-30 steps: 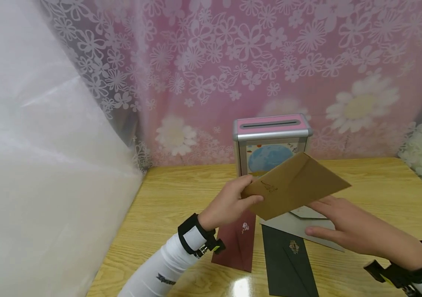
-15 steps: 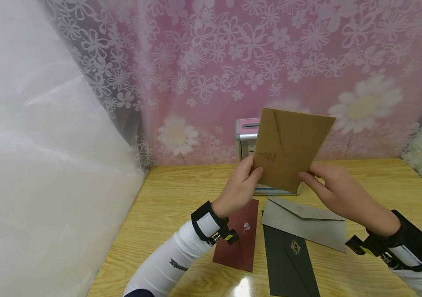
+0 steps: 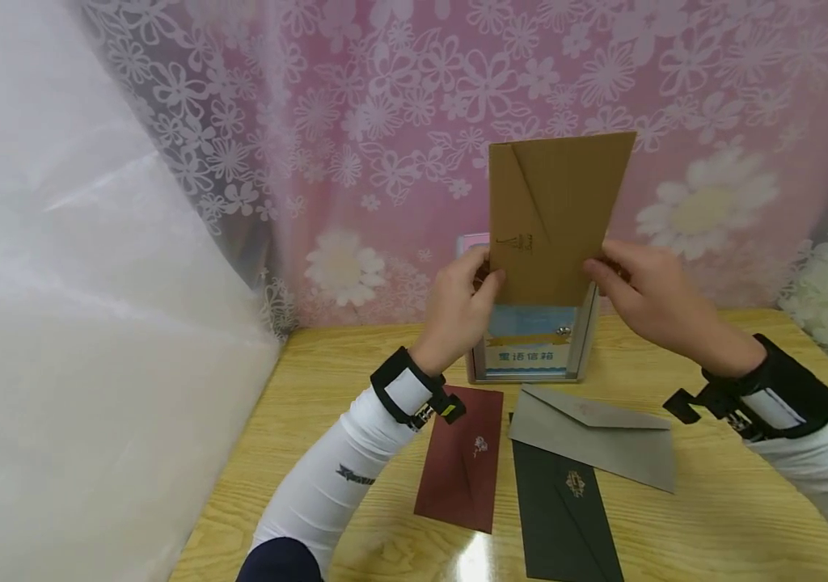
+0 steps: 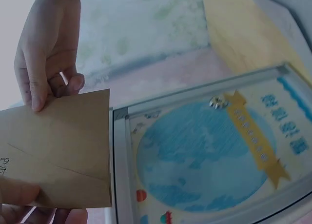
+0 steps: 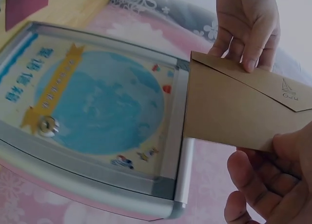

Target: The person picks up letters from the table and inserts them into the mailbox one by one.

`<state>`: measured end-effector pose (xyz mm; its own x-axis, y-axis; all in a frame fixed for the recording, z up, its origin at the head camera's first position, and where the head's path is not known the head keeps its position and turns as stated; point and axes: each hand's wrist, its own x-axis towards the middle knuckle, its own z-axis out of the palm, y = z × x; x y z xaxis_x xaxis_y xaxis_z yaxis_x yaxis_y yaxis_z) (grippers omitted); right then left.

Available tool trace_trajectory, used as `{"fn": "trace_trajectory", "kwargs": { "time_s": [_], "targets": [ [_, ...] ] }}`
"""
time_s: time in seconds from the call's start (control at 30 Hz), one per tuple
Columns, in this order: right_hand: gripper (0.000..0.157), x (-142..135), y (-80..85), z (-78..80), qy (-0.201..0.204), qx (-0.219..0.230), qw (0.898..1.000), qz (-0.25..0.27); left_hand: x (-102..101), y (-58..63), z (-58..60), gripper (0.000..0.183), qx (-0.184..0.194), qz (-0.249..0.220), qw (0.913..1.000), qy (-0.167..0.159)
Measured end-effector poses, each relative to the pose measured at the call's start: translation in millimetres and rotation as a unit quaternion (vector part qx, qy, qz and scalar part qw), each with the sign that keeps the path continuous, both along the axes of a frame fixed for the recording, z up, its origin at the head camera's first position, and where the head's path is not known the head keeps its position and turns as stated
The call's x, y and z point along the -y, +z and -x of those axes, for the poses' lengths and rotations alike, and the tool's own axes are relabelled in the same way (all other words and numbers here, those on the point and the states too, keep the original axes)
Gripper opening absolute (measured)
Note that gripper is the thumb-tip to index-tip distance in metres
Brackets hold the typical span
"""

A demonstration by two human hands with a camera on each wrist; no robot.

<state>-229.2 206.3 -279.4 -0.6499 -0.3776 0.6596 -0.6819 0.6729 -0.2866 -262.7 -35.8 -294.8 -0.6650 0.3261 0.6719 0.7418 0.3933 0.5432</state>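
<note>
Both hands hold a brown kraft envelope (image 3: 559,218) upright, raised in front of the upper part of a letter box (image 3: 530,343). My left hand (image 3: 458,311) pinches its left edge, thumb in front and fingers behind. At the lower right edge my right hand (image 3: 661,303) pinches it the same way. The box has a silver frame, a keyhole and a blue printed front; in the head view the envelope hides most of its pink top. In the right wrist view the envelope (image 5: 239,102) shows its flap and a small printed mark, near the box's top end.
On the wooden table (image 3: 341,388) lie a dark red envelope (image 3: 461,469), a black envelope (image 3: 567,509) and a grey envelope (image 3: 596,436) that overlaps the black one. A pink flowered curtain (image 3: 399,162) hangs behind, with white sheeting (image 3: 94,283) at left.
The brown envelope has gone from tilted over the table to upright and higher, before the letter box. The right hand, beside it a second ago, now pinches its right edge.
</note>
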Motion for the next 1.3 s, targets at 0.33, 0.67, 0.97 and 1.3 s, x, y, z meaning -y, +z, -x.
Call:
{"fn": "trace_trajectory", "kwargs": {
  "time_s": [0.33, 0.67, 0.97, 1.3],
  "targets": [
    [0.016, 4.0, 31.7, 22.9, 0.000, -0.019, 0.999, 0.039, -6.8, 28.6, 19.2, 0.016, -0.008, -0.022, 0.9996, 0.015],
    [0.031, 0.1, 51.8, 52.3, -0.027, -0.033, 0.998, 0.053, -15.8, 51.5, 34.9, 0.017, -0.003, -0.025, 0.9990, 0.037],
    [0.026, 2.5, 35.0, 69.7, -0.021, 0.026, 0.997, 0.065, -13.9, 36.0, 49.4, 0.017, 0.038, -0.009, 0.9970, 0.068],
    [0.026, 2.4, 33.7, 76.4, -0.040, 0.036, 0.996, 0.070, -18.5, 35.5, 59.0, 0.014, 0.047, 0.001, 0.9953, 0.084]
  ]
}}
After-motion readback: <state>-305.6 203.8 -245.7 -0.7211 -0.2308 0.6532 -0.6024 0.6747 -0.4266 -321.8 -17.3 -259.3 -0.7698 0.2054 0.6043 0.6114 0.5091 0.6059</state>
